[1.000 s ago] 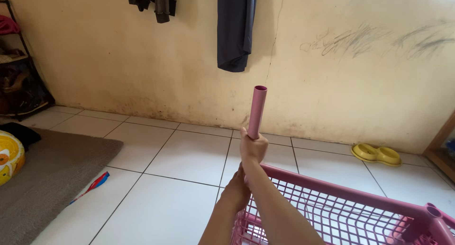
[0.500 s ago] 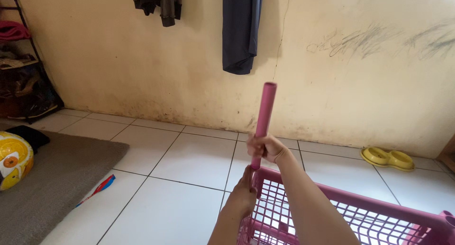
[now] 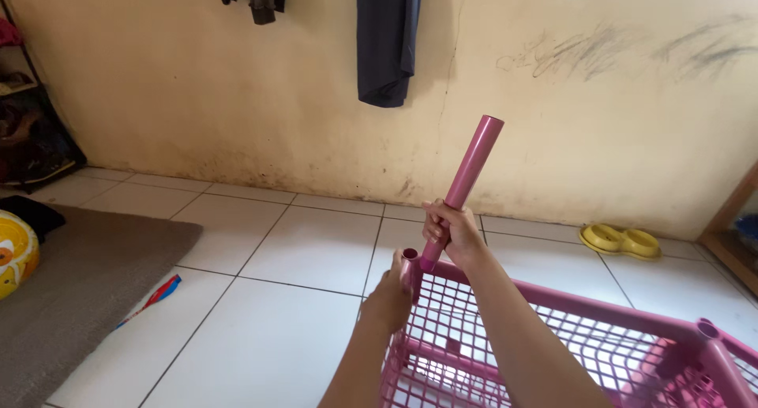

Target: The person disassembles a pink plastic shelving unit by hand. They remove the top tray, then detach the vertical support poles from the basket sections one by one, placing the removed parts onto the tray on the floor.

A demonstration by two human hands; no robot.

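Pink tube (image 3: pixel 470 161): tilted, gripped in my right hand (image 3: pixel 447 233).
Pink basket (image 3: pixel 553 341): my left hand (image 3: pixel 392 296) clasps its corner, just below.

There are no boxes, packets, labels, signs or screens to see anywhere in this room with the white floor.

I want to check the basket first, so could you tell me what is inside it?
Through the pink basket only its own mesh walls and white floor tiles show. The right arm covers part of the inside, and the frame cuts off the rest.
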